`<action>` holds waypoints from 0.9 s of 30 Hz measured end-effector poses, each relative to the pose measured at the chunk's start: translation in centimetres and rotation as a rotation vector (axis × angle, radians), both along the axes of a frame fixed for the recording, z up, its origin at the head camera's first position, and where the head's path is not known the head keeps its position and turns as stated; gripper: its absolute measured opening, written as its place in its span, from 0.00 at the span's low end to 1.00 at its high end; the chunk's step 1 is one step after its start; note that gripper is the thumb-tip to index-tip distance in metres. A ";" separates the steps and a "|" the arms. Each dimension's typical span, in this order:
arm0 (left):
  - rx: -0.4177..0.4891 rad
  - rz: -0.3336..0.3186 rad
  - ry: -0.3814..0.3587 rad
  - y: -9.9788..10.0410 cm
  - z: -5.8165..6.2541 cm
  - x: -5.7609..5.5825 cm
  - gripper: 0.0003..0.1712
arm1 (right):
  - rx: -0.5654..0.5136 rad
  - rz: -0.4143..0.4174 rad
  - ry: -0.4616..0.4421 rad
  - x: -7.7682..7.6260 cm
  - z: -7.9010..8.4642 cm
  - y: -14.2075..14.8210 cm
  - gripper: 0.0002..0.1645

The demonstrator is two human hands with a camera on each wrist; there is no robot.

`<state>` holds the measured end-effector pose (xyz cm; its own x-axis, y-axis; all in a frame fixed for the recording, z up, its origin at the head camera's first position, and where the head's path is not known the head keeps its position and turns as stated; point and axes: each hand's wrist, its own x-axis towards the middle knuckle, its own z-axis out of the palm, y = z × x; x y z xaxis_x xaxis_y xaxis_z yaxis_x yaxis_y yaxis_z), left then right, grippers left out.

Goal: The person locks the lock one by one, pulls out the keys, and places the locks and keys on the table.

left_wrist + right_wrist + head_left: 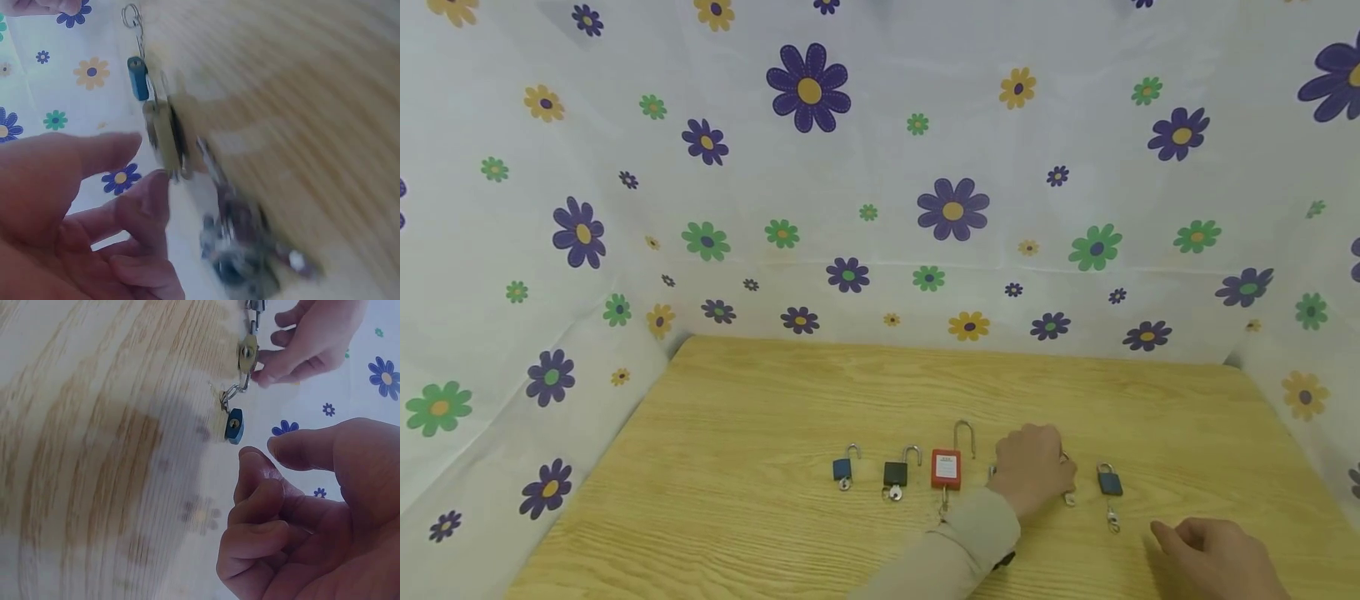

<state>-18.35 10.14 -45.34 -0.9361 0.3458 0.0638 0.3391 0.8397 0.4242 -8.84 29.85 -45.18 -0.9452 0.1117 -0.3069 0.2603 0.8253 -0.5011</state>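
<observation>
My left hand point(1033, 468) reaches over the right part of the row of padlocks. In the left wrist view its thumb and forefinger stand apart, their tips right at a brass padlock point(165, 136). Seen from above, the hand hides most of that lock; a small key point(1070, 500) shows beside it. Close by is a blurred metal padlock with keys point(240, 250). My right hand point(1225, 557) hovers near the table's front right, fingers loosely bent and holding nothing. Nearest to it is a blue padlock point(1109, 481) with its shackle down and a key on a ring below.
Left of my left hand lie a red padlock point(946, 469), a black padlock point(895, 474) and a small blue padlock point(842, 470), all with raised shackles and keys in them. The wooden table point(737, 417) is enclosed by a flowered white cloth point(865, 158).
</observation>
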 end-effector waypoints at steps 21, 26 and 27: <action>-0.121 -0.252 -0.072 -1.9 0.1 0.1 0.21 | -0.012 -0.008 -0.008 0.1 -0.3 -0.3 0.26; -0.123 -0.153 -0.054 -2.0 0.1 0.3 0.16 | -0.009 -0.012 -0.004 0.1 -0.3 -0.4 0.26; -0.150 -0.134 -0.036 -1.9 0.0 0.4 0.20 | -0.007 -0.011 -0.005 0.1 -0.3 -0.4 0.26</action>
<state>-17.92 8.21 -45.29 -0.8817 0.4708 -0.0305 0.4392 0.8427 0.3113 -8.78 29.40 -45.53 -0.9424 0.1204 -0.3121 0.2720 0.8188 -0.5055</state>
